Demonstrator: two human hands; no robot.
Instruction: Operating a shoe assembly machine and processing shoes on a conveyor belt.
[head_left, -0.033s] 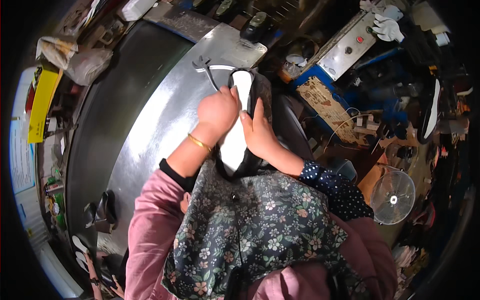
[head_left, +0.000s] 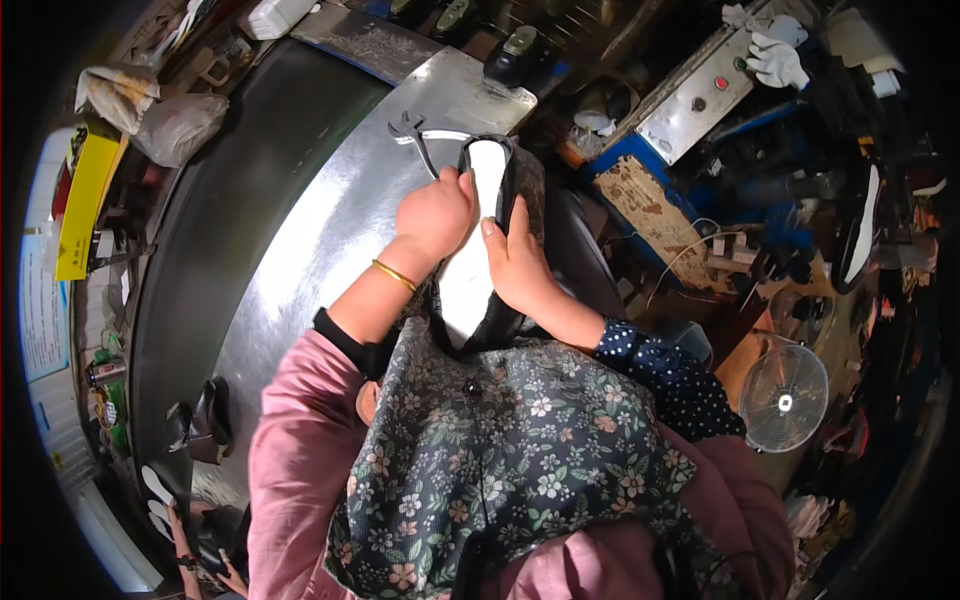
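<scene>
A: On your far left, a yellow box (head_left: 85,205) stands near a plastic bag (head_left: 180,130). Dark shoes (head_left: 207,422) sit on your near left.

B: Next come pliers (head_left: 424,155) on the metal table (head_left: 300,225), just beyond your left hand (head_left: 437,215).

A: How is that hand?

B: Curled at the left edge of the black shoe (head_left: 470,295). Some fingertips are hidden, so I can't tell whether you're pinching it.

A: And the shoe?

B: Between your hands, just beyond your flowered apron (head_left: 520,440), white sole facing up. Your right hand (head_left: 518,262) grips its right edge, thumb on the white, fingers along the side.

A: Farther right?

B: A round fan (head_left: 785,385) on your near right; a white glove (head_left: 777,62) on your far right.
</scene>
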